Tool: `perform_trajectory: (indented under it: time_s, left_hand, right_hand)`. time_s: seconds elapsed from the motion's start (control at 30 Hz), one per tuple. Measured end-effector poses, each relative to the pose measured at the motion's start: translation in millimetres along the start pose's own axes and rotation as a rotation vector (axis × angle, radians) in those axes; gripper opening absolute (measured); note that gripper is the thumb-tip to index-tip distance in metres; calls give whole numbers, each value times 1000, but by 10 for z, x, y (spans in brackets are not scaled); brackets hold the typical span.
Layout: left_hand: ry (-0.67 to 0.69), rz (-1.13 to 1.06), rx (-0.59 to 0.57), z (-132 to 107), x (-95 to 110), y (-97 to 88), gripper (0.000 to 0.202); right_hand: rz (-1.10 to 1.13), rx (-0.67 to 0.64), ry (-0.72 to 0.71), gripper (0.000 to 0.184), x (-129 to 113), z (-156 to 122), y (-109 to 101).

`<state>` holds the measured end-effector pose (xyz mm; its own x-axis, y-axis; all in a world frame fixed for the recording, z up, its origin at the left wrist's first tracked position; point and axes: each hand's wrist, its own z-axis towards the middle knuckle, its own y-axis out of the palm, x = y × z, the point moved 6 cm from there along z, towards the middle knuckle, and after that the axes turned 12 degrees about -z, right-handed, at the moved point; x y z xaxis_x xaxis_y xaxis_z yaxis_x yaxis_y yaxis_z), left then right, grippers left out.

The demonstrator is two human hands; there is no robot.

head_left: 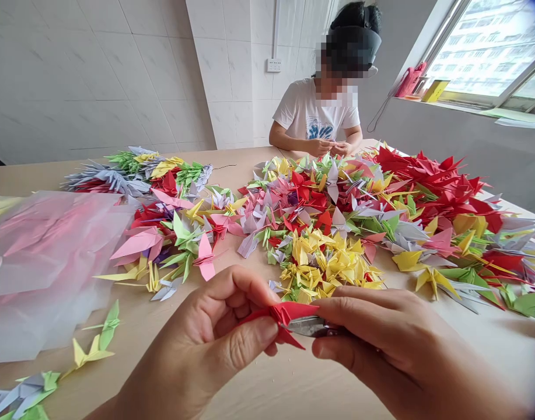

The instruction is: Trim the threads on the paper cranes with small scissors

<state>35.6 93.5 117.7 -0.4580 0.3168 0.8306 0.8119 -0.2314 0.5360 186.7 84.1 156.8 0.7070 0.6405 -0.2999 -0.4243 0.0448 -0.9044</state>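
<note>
My left hand (201,344) and my right hand (394,344) pinch a folded red origami crane (282,315) between thumbs and fingers, low in the view. A silvery strip (308,326) shows beside the red paper under my right fingers; whether it is metal or foil paper I cannot tell. Just beyond my fingertips lies a heap of yellow paper cranes (324,259). Both hands hide part of the red crane.
Mixed paper cranes (337,204) cover much of the wooden table (232,385). A translucent plastic bag (44,256) lies at the left. Across the table a seated person (315,114) handles something small. A pink bag (409,80) and yellow box (434,90) stand on the windowsill.
</note>
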Motion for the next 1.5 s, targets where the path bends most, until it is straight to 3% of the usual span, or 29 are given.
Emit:
perform_trajectory:
  time_s: [0.17, 0.3, 0.37, 0.57, 0.8, 1.03, 1.27, 1.5]
  left_hand:
    - [79, 40, -17, -17, 58, -2, 7]
    - [46, 79, -20, -38, 23, -38, 11]
    - [33, 75, -4, -32, -3, -51, 12]
    - [-19, 14, 21, 9, -77, -29, 11]
    - [32, 85, 110, 14, -30, -126, 7]
    - [-44, 16, 45, 13, -69, -98, 3]
    - [-152, -66, -23, -12, -153, -17, 15]
    - [-166, -155, -28, -16, -198, -24, 18]
  right_hand:
    - [23, -10, 65, 12, 97, -34, -88]
    - [260, -40, 205, 28, 201, -8, -108]
    - [432, -105, 265, 34, 212, 52, -24]
    - [862, -282, 354, 29, 167, 203, 351]
    - [1091, -359, 383, 30, 210, 209, 463]
    - [1163, -455, 346, 23, 187, 212, 494]
    - [1146, -462, 366, 32, 175, 175, 530]
    - [1171, -534, 369, 31, 154, 146, 566]
